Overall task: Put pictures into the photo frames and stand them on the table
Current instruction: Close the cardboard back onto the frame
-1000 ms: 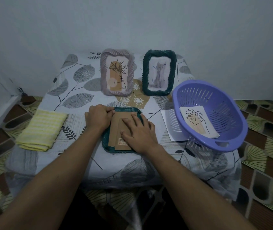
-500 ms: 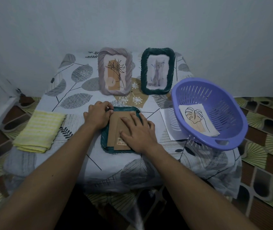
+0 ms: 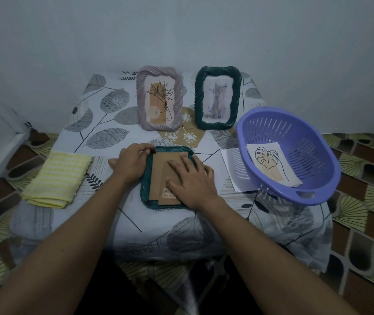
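Head view: both forearms reaching over the desk (image 3: 136, 221) to one frame lying flat.
Change: slight since a second ago; left hand (image 3: 131, 163) edged its fingertips to a small dark tab at the far-left corner, right hand (image 3: 190, 178) unmoved.
Left hand: curled over that corner of the face-down frame (image 3: 145, 189).
Right hand: flat, fingers spread, pressing the backing board (image 3: 158, 173) down.
Meaning: backing probably being locked in; standing-up not yet done.
Finished: lilac frame (image 3: 159, 97) and dark green frame (image 3: 217, 97) upright behind, both filled.
Around: purple basket (image 3: 295, 137) at right holding a leaf picture (image 3: 270, 164), white sheet (image 3: 232, 164) beneath; yellow cloth (image 3: 56, 178) at left.
In the way: nothing touching the frame; basket near.
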A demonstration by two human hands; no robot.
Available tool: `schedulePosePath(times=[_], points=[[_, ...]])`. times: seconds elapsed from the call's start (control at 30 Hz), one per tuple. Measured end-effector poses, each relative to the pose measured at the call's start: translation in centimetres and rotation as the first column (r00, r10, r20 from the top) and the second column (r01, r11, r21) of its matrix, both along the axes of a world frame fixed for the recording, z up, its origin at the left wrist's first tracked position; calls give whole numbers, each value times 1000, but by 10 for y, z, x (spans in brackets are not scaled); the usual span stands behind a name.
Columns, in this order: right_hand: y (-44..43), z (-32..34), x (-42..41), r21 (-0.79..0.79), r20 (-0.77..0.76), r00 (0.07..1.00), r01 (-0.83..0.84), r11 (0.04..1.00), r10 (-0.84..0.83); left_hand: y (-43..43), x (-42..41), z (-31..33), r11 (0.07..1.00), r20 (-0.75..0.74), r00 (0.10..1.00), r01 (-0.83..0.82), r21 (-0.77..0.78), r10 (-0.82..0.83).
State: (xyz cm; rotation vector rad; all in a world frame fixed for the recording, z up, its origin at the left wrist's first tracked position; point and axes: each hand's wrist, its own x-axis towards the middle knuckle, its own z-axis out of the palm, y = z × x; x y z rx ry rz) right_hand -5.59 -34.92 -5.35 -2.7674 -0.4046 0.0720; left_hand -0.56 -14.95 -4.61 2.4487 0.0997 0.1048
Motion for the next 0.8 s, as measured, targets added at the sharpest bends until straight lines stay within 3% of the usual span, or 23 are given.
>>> schedulePosePath(times=[0.1,0.27,0.5,0.8], points=[[0,1,-1,8,-5,1000,2,1000,-2,2,-22,-3,998,45,999,-26,-51,28],[-1,3,-1,-4,-18,1000,-4,1000,4,0,-53,-2,986,-35,999,30,166,-25],[0,5,-1,-25,-26,1000,-13,1000,13,2,-77,-15,888,-127,984,171,427,-128],[0,11,4,43,-110,994,19,999,-14,0,-80,-16,890,-76,991,132,437,-110]])
